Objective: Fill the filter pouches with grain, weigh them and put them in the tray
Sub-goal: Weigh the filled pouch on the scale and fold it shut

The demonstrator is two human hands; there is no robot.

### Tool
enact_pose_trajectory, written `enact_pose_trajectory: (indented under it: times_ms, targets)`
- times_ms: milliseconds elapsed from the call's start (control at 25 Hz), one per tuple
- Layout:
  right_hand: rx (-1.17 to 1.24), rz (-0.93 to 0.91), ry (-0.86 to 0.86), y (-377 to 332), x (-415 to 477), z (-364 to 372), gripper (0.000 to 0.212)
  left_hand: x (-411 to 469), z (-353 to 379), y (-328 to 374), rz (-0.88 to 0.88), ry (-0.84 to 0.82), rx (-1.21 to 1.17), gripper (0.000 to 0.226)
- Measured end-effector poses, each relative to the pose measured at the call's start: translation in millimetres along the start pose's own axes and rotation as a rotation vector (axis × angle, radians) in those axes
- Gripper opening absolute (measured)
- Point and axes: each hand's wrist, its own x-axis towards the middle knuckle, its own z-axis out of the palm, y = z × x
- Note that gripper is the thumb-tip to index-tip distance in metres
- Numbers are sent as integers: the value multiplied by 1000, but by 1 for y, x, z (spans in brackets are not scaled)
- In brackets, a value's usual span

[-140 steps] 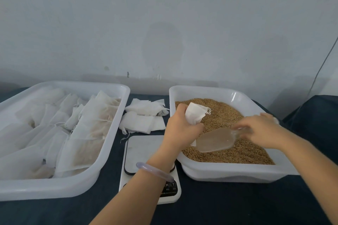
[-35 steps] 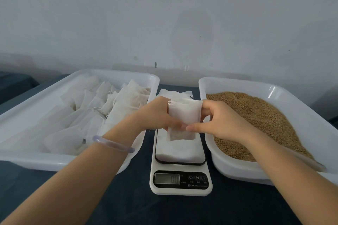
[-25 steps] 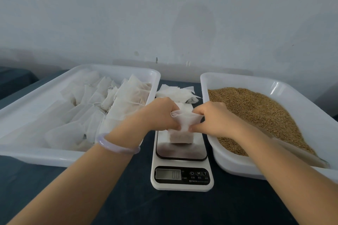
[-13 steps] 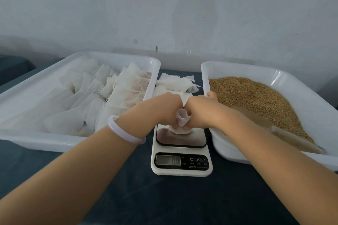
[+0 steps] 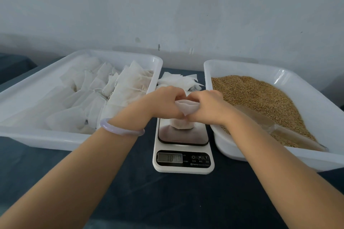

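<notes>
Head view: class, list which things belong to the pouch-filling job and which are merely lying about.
Belonging to the job: filter pouch, gripped by left hand and right hand at the scale; tray of filled pouches; grain tray; scoop in the grain; spare empty pouches.
Merely there: bracelet on the left wrist; dark table cover; wall.

The left hand (image 5: 163,103) and right hand (image 5: 207,107) have lowered the pouch (image 5: 181,126) onto the scale (image 5: 186,138), bunching its top.
</notes>
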Motion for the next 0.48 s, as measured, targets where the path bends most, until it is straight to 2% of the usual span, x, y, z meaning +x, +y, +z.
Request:
enact_pose_trajectory:
  times_ms: [80, 160, 480]
  targets:
    - [170, 18, -19, 1, -4, -5, 36, 0, 0, 1, 4, 4, -9, 26]
    - [227, 13, -28, 1, -7, -8, 43, 0, 0, 0, 3, 6, -6, 31]
    - [213, -1, -31, 1, -7, -8, 43, -1, -1, 2, 8, -2, -25, 30]
